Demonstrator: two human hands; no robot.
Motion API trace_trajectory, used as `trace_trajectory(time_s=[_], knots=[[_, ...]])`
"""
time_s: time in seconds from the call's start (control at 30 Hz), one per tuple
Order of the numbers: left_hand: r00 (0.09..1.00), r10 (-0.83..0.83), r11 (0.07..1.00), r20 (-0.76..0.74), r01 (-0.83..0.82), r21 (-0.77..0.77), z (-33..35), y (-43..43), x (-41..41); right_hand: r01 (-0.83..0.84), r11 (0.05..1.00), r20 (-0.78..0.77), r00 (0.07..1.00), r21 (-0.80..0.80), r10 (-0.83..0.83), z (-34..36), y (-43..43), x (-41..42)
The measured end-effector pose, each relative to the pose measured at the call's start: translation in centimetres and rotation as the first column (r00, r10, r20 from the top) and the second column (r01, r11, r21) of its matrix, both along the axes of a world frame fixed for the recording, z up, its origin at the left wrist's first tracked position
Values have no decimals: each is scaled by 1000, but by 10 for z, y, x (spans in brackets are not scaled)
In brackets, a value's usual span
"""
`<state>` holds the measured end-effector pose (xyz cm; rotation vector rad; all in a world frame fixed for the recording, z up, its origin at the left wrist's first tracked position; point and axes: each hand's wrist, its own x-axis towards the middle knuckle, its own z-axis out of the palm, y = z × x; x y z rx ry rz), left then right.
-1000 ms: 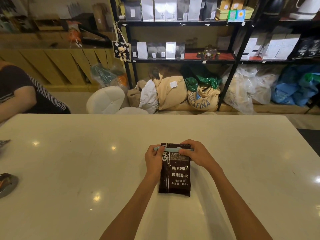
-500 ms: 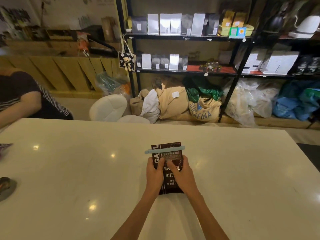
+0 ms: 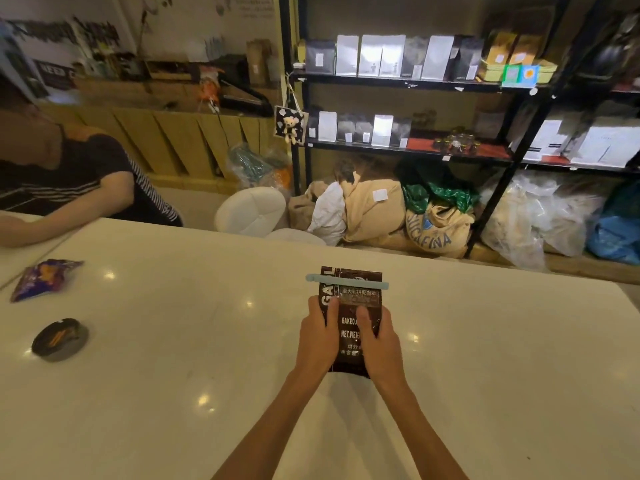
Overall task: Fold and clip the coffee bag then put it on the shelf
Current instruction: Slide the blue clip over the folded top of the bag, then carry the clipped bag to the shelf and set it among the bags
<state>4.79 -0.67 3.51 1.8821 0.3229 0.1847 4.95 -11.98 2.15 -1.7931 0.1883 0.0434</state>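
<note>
Clipped dark coffee bag (image 3: 351,308) lies on table (image 3: 173,341).

Both hands, left (image 3: 317,336) and right (image 3: 379,341), grip the clipped coffee bag (image 3: 351,303) on the table (image 3: 173,358).

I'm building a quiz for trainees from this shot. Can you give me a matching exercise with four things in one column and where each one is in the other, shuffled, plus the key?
Things:
1. light blue clip
2. coffee bag
3. purple snack packet
4. burlap sack marked JUCAFINA

Places:
A. on the floor under the black shelf
B. held on both sides by the left hand and right hand
C. across the folded top of the bag
D. on the white table, far left

Pairs: 1-C, 2-B, 3-D, 4-A
</note>
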Motion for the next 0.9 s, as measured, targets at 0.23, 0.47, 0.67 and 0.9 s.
trace_trajectory(time_s=[0.23, 0.47, 0.67, 0.9], knots=[[998, 49, 998, -25, -49, -30, -1, 24, -11, 134, 966, 199, 976, -222, -89, 4, 27, -10], [996, -41, 987, -76, 28, -161, -6, 36, -9, 242, 956, 160, 963, -167, -216, 1, 38, -13], [923, -345, 851, -169, 231, -471, -3, -8, -23, 443, 894, -85, 895, 62, -438, -4, -20, -41], [637, -763, 617, -107, 671, -412, 24, -163, -87, 621, 771, -45, 782, 138, -622, 24, -174, -152]])
